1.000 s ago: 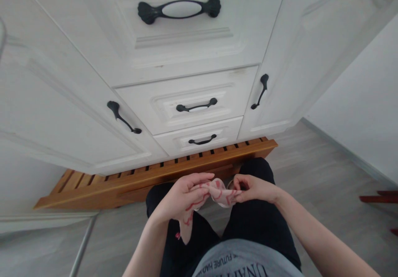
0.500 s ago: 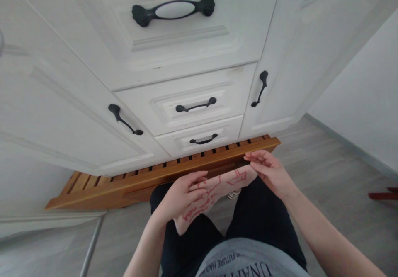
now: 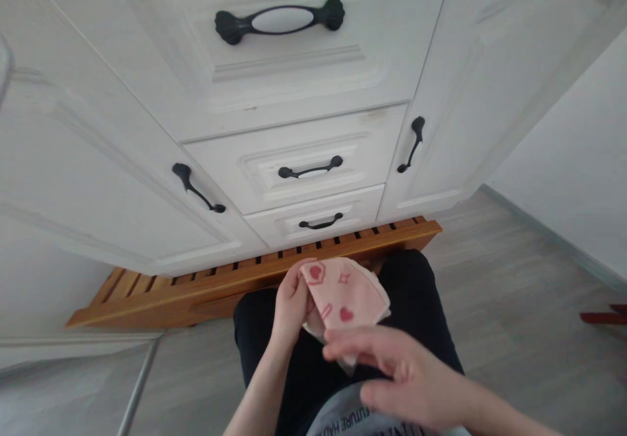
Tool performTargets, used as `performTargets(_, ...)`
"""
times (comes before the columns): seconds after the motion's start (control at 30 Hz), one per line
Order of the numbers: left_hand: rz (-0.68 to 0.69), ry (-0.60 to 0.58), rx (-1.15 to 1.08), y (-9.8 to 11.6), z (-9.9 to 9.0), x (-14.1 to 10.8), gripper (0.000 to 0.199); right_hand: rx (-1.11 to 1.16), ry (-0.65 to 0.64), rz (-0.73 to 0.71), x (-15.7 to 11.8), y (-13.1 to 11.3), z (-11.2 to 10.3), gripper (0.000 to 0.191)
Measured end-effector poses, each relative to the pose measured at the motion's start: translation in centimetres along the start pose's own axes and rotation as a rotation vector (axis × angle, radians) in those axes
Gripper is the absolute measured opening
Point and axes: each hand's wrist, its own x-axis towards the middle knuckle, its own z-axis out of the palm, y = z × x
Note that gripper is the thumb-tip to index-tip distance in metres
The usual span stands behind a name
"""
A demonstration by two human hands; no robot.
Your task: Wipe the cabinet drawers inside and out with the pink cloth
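A folded pink cloth with red hearts and other small red prints is over my lap in the head view. My left hand grips its left edge, thumb on top, with some fingers hidden behind the fabric. Nearer my body, my right hand hovers over the cloth's lower part, holding nothing, its fingers stretched out and thumb apart. Whether its fingertips touch the fabric I cannot tell. A loose corner of the cloth hangs below the right fingertips.
In front rises a white cabinet with closed drawers and doors and black handles. It rests on a slatted wooden bench. A metal rod is at lower left, a reddish-brown wooden piece at the right edge, above grey flooring.
The cloth, stretched between both hands before, is now folded smaller with its heart print showing. My right hand has let go of its far end and moved toward my body.
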Motion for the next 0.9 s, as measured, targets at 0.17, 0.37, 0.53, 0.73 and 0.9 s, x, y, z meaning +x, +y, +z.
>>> performTargets(0.17, -0.139, -0.117, -0.215, 0.6, -0.3, -0.7, 0.056, -0.106, 0.012, -0.046, 0.3, 0.7, -0.3, 0.026)
performTargets(0.37, -0.103, -0.275, -0.090, 1.6, -0.7, -1.0, 0.029, -0.471, 0.343, -0.039, 3.8, 3.1, -5.7, 0.087)
performTargets(0.53, -0.079, -0.383, -0.057, 1.6, -0.5, -0.8, 0.021, -0.265, -0.030, 0.219, 5.3, 5.0, -5.9, 0.084)
performTargets(0.73, 0.006, -0.087, 0.066, -1.4, -0.7, 1.3, 0.040, 0.074, -0.003, 0.385, 4.0, 7.3, -5.9, 0.068)
performTargets(0.9, 0.251, -0.217, 0.113, -3.0, 2.0, 0.3, 0.053, 0.033, 0.246, 0.289, 4.4, 6.3, -5.0, 0.067)
